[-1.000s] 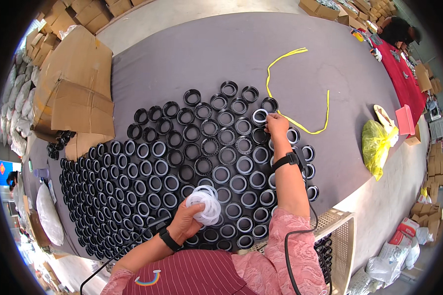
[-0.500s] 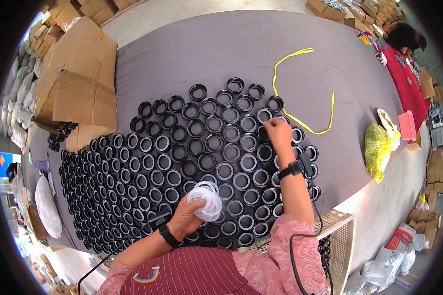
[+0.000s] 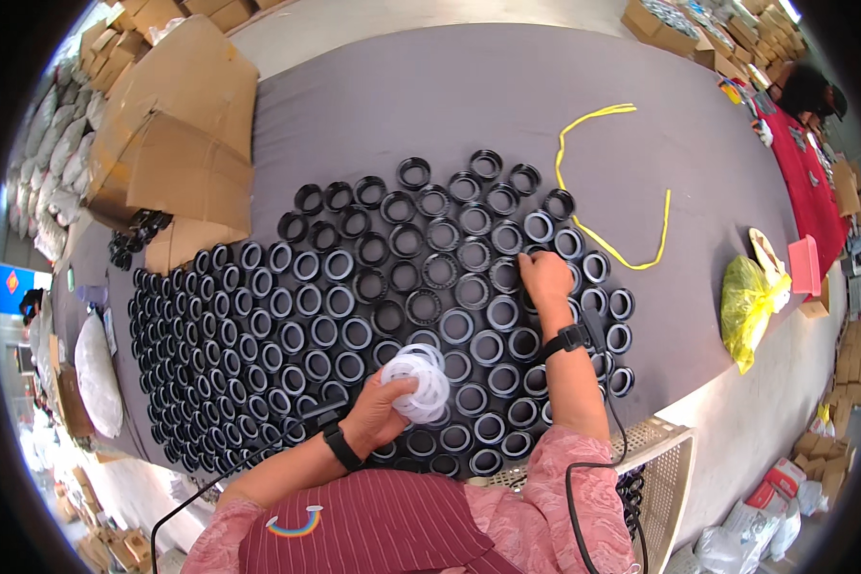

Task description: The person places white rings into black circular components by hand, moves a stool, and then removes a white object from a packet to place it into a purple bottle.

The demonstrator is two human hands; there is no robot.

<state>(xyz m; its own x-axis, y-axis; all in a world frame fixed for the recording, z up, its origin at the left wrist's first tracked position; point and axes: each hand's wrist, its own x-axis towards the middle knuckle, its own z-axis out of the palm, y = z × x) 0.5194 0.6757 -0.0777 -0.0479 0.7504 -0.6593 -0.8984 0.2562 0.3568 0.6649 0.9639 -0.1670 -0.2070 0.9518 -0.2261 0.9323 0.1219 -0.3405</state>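
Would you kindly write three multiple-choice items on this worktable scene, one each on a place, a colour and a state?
1. Where does the yellow cord lie?
A. On the grey table cover beyond the black rings
B. Inside a cardboard box
C. Around the right wrist

2. What colour is the stack of thin rings in the left hand?
A. Black
B. White
C. Yellow

3. What is the right hand doing?
A. Hanging off the table
B. Gripping the yellow bag
C. Pressing down on a black ring in the layout

Answers: 1 A, the cord loops on the bare cover past the black rings. 2 B, the stack is pale white. 3 C, its fingers rest on a ring in the layout.
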